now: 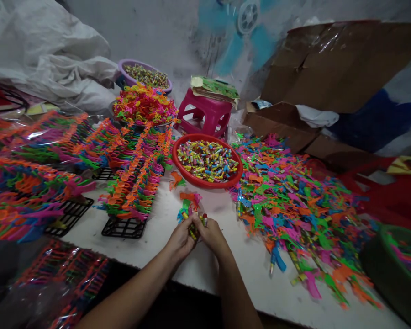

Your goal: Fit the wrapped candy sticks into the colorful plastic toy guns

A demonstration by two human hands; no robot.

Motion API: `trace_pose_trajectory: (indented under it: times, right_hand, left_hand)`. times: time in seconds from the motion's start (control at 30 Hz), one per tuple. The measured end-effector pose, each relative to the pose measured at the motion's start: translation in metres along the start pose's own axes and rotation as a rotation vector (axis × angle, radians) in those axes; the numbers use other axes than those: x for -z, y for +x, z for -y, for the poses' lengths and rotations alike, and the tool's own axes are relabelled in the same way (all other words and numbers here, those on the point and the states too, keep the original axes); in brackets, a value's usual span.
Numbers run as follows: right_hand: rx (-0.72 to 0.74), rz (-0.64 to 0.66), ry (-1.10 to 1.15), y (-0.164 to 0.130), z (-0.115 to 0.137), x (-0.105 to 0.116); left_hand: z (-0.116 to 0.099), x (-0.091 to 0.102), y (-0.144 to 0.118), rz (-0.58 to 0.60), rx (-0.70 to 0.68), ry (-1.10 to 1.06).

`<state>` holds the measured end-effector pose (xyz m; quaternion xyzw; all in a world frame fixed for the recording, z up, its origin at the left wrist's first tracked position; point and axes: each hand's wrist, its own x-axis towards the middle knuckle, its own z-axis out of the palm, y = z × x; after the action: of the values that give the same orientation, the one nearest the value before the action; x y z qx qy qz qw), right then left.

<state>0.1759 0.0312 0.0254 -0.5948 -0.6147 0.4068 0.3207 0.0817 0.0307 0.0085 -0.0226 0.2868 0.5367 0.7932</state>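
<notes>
Resting together on the white tabletop (226, 274), the left hand (181, 240) and right hand (210, 236) are both curled closed around a small bundle of brightly coloured plastic toy pieces (193, 230), held between the two at the tabletop's near centre. Exactly which piece each hand grips cannot be told. Just beyond the fingertips lies a little cluster of loose orange, pink and blue plastic pieces (189, 203). Farther back stands a round red plastic bowl (188, 173) filled with small multicoloured wrapped cylinders (207, 160). Right of the hands spreads a large loose heap of multicoloured plastic toy parts (291, 201). On the left, rows of assembled coloured pieces (137, 178) stand on black wire racks (123, 227). A pink plastic stool (205, 116) stands behind the bowl.
</notes>
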Motion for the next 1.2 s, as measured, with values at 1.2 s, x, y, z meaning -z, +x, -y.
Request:
trace_pose_trajectory:
  times: [1.2]
  right_hand:
    - [0.344,0.261,-0.769,0.005,0.012,0.036]
  left_hand:
    - [-0.037,0.027,-0.014,0.204,0.362,0.409]
